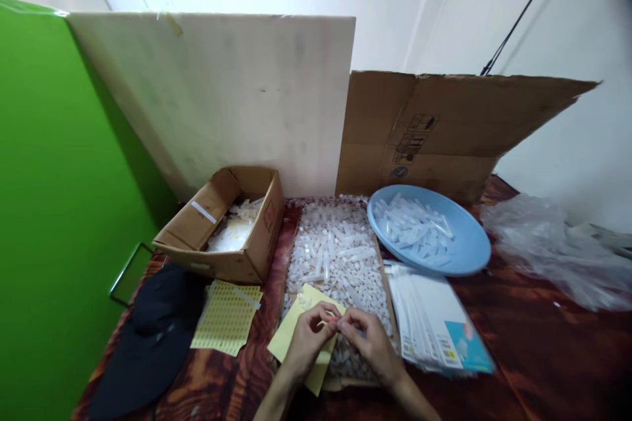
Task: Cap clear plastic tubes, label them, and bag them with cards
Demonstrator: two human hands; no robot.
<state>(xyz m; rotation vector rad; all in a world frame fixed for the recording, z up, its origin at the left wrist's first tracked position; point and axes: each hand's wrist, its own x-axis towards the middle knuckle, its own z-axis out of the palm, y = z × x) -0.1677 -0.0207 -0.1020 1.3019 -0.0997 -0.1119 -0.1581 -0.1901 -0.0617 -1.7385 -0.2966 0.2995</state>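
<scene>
My left hand (312,335) and my right hand (368,341) meet fingertip to fingertip at the front of a shallow cardboard tray (289,263). Both are closed in a pinch, and whatever sits between the fingers is too small to make out. Beneath my left hand lies a yellow sheet (291,329), resting at a slant over the tray. Many small white pieces (340,237) fill the tray, with some longer clear tube-like pieces (320,264) lying on top of them.
Left of the tray are a yellow sticker sheet (228,319), a black hat (153,335) and an open cardboard box (261,263). To the right stand a blue basin (471,243) of clear strips, a stack of printed packets (434,322) and a crumpled plastic bag (548,250).
</scene>
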